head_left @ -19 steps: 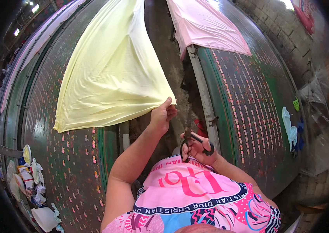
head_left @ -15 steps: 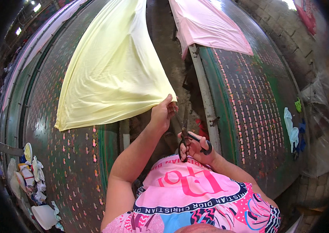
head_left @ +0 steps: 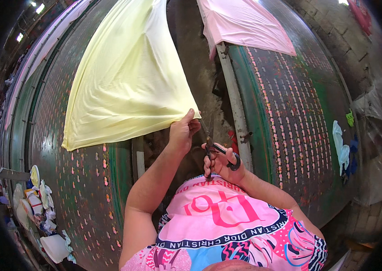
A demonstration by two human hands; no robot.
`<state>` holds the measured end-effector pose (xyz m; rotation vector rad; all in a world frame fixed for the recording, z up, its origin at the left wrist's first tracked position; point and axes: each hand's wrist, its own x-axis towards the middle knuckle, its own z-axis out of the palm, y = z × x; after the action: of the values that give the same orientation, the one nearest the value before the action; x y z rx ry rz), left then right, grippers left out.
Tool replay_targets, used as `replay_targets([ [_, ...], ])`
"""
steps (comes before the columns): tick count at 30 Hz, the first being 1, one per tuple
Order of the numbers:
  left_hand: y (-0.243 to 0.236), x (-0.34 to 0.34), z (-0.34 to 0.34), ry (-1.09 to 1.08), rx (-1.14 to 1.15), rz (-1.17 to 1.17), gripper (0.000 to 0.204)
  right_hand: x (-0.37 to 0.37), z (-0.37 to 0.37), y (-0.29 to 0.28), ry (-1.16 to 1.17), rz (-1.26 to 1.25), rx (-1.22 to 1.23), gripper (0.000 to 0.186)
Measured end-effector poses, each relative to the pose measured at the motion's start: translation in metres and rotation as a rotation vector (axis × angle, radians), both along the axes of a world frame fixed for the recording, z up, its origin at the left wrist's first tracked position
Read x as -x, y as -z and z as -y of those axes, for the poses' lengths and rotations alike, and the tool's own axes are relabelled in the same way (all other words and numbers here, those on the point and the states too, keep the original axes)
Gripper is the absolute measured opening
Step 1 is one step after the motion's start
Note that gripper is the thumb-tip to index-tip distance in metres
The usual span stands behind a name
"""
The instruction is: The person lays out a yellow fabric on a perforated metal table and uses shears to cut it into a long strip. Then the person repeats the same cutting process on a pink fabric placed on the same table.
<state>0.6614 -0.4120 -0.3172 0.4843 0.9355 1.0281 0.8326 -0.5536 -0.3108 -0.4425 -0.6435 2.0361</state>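
A pale yellow cloth (head_left: 125,77) stretches from the far end of the left table, its near edge pulled taut. Pinched at its near right corner is my left hand (head_left: 183,134), thumb on top and fingers beneath. Just to the right and nearer my body, my right hand (head_left: 224,163) grips a pair of black-handled scissors (head_left: 209,141), with fingers through the loops. The dark blades point up toward the held corner. Whether they touch the cloth I cannot tell.
A long table with rows of small printed marks runs along the right (head_left: 290,135), and a similar table (head_left: 89,198) on the left. A pink cloth (head_left: 249,27) covers the right table's far part. Rags and a white container (head_left: 54,248) sit at the left edge.
Both hands have shifted slightly left, along with the cloth corner and the scissors. The scissor blades look closer together than before.
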Motion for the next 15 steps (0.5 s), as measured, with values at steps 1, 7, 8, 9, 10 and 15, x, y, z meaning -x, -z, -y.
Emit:
replay_targets([
  [1,0.0,-0.001,0.003,0.001,-0.012,-0.006,0.028,0.0,0.0,0.003,-0.003,-0.02,0.008,0.095],
  [7,0.002,0.002,0.013,-0.01,-0.041,-0.043,0.025,0.014,-0.005,0.014,-0.023,-0.114,0.064,0.086],
  [8,0.003,0.003,0.013,-0.004,-0.051,-0.05,0.024,0.016,-0.006,0.014,-0.025,-0.126,0.071,0.084],
  [9,0.006,0.004,0.014,0.002,-0.06,-0.057,0.024,0.018,-0.008,0.015,-0.018,-0.129,0.072,0.082],
  [10,0.008,0.005,0.014,0.007,-0.069,-0.064,0.023,0.021,-0.011,0.016,-0.012,-0.133,0.074,0.08],
  [15,0.009,0.003,0.019,-0.011,-0.013,-0.036,0.019,0.03,-0.021,0.022,0.063,-0.121,0.103,0.075],
])
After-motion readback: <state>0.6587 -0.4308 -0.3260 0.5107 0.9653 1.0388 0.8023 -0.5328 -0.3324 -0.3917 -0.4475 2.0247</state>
